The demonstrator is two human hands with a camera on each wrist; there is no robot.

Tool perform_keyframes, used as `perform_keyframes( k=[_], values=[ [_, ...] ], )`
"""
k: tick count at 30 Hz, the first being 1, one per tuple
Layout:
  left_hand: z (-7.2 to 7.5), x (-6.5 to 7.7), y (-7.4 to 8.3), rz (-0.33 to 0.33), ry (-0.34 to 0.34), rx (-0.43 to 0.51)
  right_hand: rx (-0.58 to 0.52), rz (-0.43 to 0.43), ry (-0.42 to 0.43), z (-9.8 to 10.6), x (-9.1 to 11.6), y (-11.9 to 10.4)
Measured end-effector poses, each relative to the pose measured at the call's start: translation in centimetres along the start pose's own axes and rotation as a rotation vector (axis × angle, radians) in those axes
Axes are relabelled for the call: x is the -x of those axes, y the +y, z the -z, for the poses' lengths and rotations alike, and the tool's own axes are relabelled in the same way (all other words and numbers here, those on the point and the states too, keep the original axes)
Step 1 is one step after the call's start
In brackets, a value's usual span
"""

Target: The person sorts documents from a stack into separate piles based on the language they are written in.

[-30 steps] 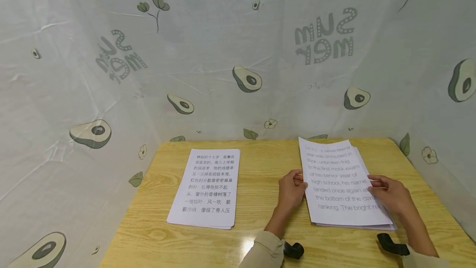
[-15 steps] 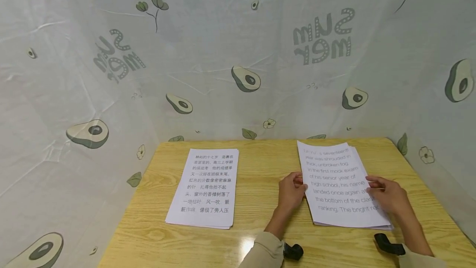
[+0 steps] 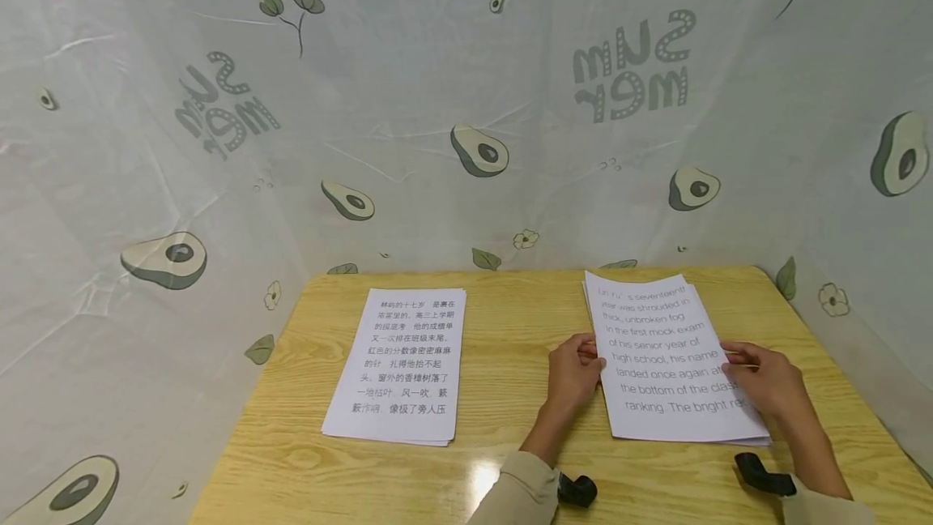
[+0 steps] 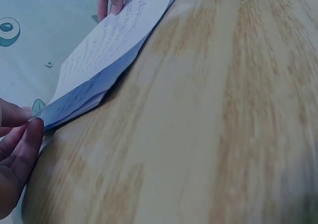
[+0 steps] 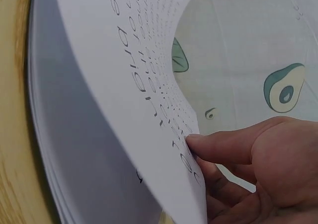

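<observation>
Both hands are on the stack of English-text sheets (image 3: pixel 670 363) at the right side of the wooden table (image 3: pixel 510 314). The left hand (image 3: pixel 572 371) has its thumb and fingers pinched together on the stack's left edge, and the wrist view shows the fingertips (image 4: pixel 30 129) right at the paper's edge. The right hand (image 3: pixel 765 379) grips the top sheet (image 5: pixel 149 85) at the opposite edge, thumb on top and fingers curled under, so that page bows up off the pile. The other stack with Chinese text (image 3: pixel 401 363) lies flat, well apart from the left fingers on their far side.
</observation>
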State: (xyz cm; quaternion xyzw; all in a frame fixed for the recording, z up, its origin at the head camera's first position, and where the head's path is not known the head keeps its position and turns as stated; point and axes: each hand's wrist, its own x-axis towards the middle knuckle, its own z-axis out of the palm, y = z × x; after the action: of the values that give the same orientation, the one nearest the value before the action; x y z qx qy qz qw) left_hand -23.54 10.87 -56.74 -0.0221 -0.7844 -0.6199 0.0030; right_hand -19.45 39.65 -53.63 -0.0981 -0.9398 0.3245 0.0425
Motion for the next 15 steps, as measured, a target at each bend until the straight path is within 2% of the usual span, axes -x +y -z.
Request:
perform_keyframes(
  k=[5, 10, 15],
  values=[
    [-0.07, 0.09, 0.14, -0.01, -0.007, -0.005, 0.004, 0.005, 0.011, -0.03, -0.07, 0.19],
    [-0.08, 0.14, -0.09, 0.013, -0.014, 0.019, 0.01, 0.008, 0.024, -0.15, 0.11, 0.16],
    [0.5, 0.19, -0.54, 0.009, -0.003, 0.019, 0.046, 0.017, 0.059, -0.03, 0.53, -0.02]
  ],
)
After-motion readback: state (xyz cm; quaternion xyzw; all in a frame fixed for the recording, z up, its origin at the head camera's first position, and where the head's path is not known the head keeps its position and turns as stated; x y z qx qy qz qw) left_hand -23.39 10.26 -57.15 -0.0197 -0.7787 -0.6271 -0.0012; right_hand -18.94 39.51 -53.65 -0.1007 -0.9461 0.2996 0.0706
